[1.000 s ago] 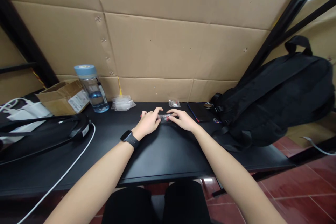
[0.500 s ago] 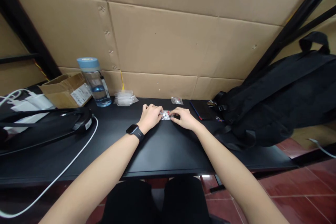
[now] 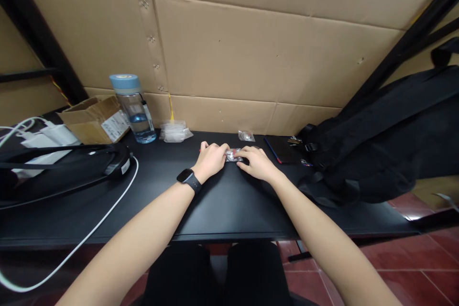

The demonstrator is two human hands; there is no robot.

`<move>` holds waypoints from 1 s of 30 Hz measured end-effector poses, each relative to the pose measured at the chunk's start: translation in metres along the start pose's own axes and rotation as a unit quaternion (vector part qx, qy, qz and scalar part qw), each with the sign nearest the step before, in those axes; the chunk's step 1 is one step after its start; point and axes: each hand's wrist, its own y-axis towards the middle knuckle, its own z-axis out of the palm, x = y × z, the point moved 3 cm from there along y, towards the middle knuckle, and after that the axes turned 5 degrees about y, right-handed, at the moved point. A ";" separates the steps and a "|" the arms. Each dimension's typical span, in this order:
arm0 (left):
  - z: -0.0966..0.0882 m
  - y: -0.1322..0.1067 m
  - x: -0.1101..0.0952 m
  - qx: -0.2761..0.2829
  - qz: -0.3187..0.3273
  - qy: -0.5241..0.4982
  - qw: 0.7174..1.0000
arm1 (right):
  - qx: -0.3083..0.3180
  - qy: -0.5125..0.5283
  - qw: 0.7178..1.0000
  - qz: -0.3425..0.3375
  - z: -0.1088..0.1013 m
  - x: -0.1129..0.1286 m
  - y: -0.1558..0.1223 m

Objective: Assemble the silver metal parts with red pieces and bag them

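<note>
I have the small clear packet point(image 3: 233, 154) at the black surface point(image 3: 229, 201), between my two hands, presumably so both ends sit under the fingertips. My left hand point(image 3: 212, 160) has its fingers curled at the packet's left end; from here I cannot tell whether it pinches or merely presses. My right hand point(image 3: 258, 162) is arched and loose, thumb apart from the fingers, fingertips touching the packet's right part, seemingly steadying it rather than gripping. A second clear packet point(image 3: 246, 136) and a pile of clear bags point(image 3: 175, 132) lie farther back by the cardboard wall point(image 3: 229, 57), probably for easy reach. My packet looks shiny and crinkled, with red and silvery bits showing; they're too small to identify.
</note>
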 end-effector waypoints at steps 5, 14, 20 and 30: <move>-0.014 0.001 0.008 -0.052 -0.054 0.005 0.997 | 0.026 -0.082 0.996 -0.012 0.003 0.017 -0.004; -0.039 0.001 0.066 -0.126 -0.183 0.006 0.975 | -0.056 -0.131 0.988 0.062 0.014 -0.004 0.037; -0.028 0.004 0.080 -0.026 -0.134 -0.007 0.991 | -0.099 0.098 0.976 -0.167 -0.046 0.071 -0.027; -0.028 0.001 0.077 0.024 -0.086 -0.015 0.996 | -0.118 0.193 0.942 -0.249 -0.099 0.177 -0.148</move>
